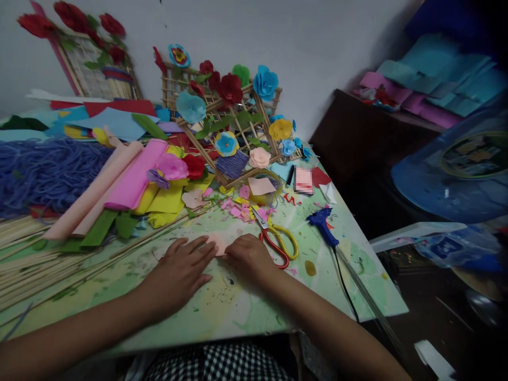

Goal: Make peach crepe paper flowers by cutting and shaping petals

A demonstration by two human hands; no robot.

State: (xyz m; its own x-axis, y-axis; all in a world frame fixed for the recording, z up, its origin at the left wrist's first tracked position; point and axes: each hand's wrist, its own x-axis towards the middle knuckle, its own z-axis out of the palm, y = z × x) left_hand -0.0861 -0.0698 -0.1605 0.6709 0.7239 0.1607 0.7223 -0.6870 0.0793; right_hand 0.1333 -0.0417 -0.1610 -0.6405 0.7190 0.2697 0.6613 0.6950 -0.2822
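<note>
A small pale pink paper piece (216,244) lies on the green patterned table (238,317) between my hands. My left hand (178,267) rests flat with its fingers spread, the fingertips on the paper's left part. My right hand (251,257) has its fingers curled together at the paper's right edge, pinching it. Just right of my right hand lie scissors (275,241) with red and yellow handles. Pink paper scraps (241,211) are scattered beyond the hands.
A blue glue gun (324,225) with a black cord lies at the right. Bamboo frames with paper flowers (230,89) stand at the back. Paper rolls (137,174), purple yarn (47,172) and thin sticks (35,270) cover the left side.
</note>
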